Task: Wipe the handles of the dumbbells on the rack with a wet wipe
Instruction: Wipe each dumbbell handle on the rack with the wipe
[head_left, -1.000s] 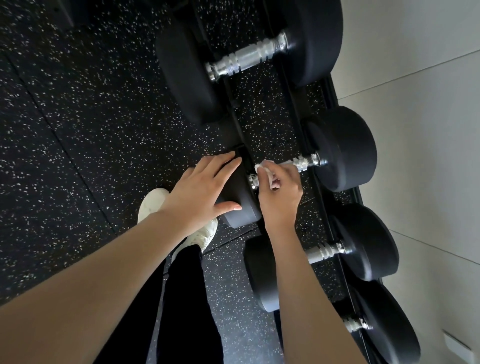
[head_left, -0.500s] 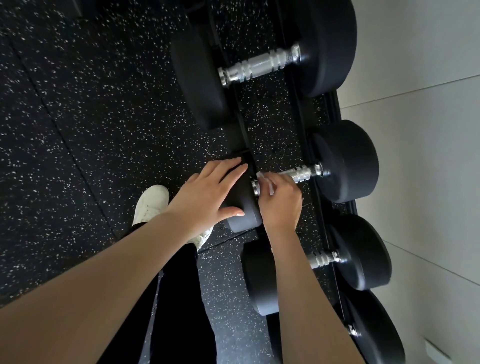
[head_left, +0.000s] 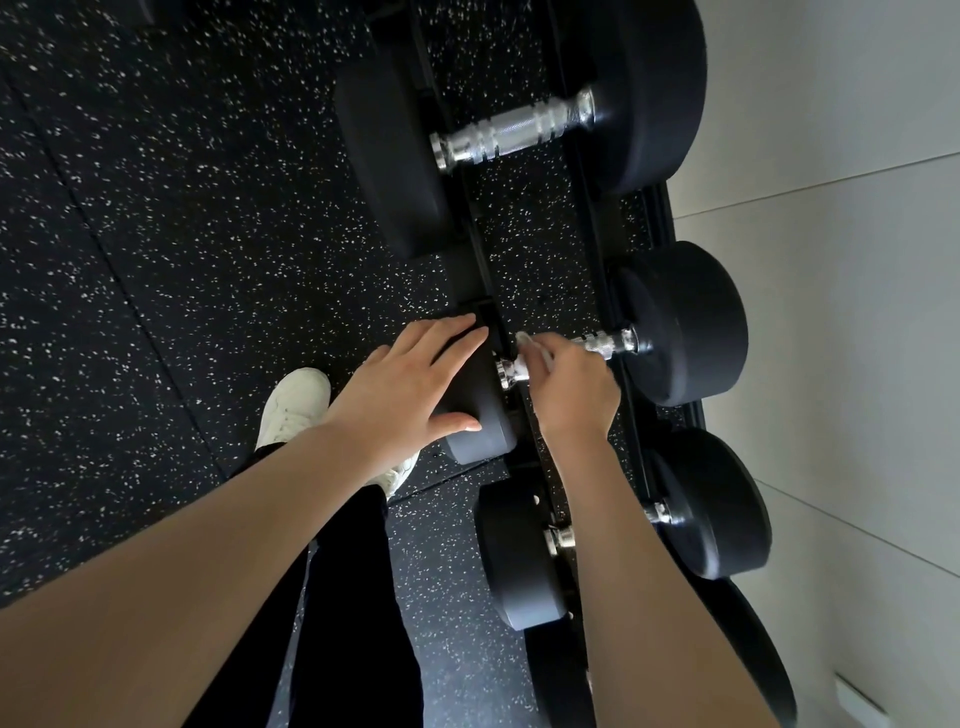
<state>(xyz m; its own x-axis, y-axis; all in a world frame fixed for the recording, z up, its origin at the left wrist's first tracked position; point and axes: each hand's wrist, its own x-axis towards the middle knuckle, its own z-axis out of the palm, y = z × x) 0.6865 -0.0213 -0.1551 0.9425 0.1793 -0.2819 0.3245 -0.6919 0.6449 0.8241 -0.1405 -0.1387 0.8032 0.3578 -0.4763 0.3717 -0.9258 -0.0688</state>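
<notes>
A black dumbbell rack (head_left: 589, 218) runs up the frame with several black dumbbells on it. My right hand (head_left: 571, 389) is closed around the chrome handle (head_left: 605, 343) of the middle dumbbell, with a white wet wipe (head_left: 527, 343) pressed between fingers and handle. My left hand (head_left: 410, 389) lies flat, fingers spread, on that dumbbell's near black head (head_left: 480, 431). The far head (head_left: 685, 322) is uncovered. A larger dumbbell with a bare chrome handle (head_left: 511, 132) sits above. Below, another dumbbell (head_left: 519, 561) has its handle hidden behind my right forearm.
Black speckled rubber floor (head_left: 182, 260) fills the left side. My white shoe (head_left: 293, 405) and dark trouser leg (head_left: 353, 597) stand just left of the rack. A pale wall (head_left: 841, 260) rises close behind the rack on the right.
My right hand with the wipe has slid a little along the middle handle toward the near head and back. The view shifted slightly downward; my left hand stays on the head.
</notes>
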